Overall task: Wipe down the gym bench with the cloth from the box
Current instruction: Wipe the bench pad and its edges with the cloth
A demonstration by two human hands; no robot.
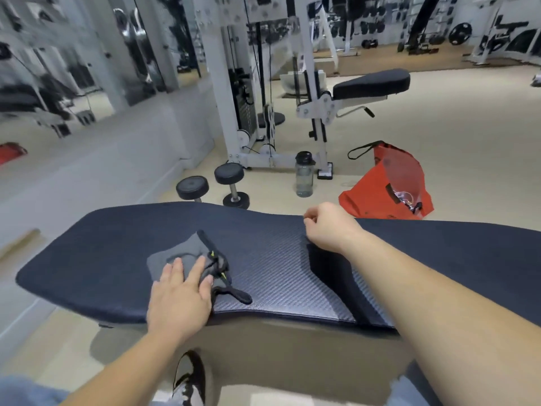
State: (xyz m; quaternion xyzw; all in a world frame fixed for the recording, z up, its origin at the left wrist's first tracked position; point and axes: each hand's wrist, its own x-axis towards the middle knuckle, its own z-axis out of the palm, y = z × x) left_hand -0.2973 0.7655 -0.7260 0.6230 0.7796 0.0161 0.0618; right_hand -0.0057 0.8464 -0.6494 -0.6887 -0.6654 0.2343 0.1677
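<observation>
Left hand flat, fingers spread, pressing grey cloth onto gym bench; right hand loosely curled, holding nothing, on far edge.

We see the cloth on the tabletop; behind it, dumbbells at eleven o'clock, bag at one.

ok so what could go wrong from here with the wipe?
1. The left hand presses the cloth flat with open fingers, not gripping, so it may bunch or slip on the textured bench.
2. The cloth's black cord trails loose toward the near edge and could snag or drag.
3. The right hand rests curled at the far edge; the pad under it may go unwiped.
</observation>
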